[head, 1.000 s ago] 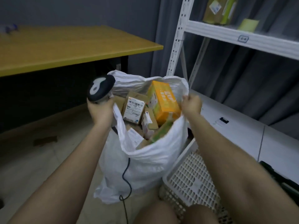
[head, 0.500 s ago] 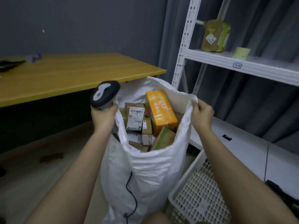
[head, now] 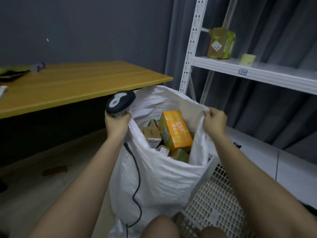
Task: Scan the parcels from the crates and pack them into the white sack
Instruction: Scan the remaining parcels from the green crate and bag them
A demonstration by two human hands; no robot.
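Both hands have hauled the white sack (head: 159,177) higher than it hung a second ago, and its mouth now stands taller and more open. The left hand (head: 116,125) pinches the sack's rim while its fingers also wrap the handle of the scanner (head: 120,103), whose cable (head: 137,177) trails down the sack's side below that hand. The right hand (head: 214,121) is clenched on the opposite rim, bunching the cloth.

Between the two hands, down in the mouth, lie the packed parcels: an orange box (head: 177,130) uppermost, and a brown carton (head: 151,133) towards the left hand. With the lift they sit deeper than before (the load seems to have settled). I judge this a shake-down to make room, or a step towards closing a nearly full sack.

Below the right forearm sits a white crate (head: 214,200), seemingly empty where visible. Beyond the left hand stands the bench (head: 77,83); a shelf (head: 257,73) beyond the right hand carries another parcel (head: 221,43).
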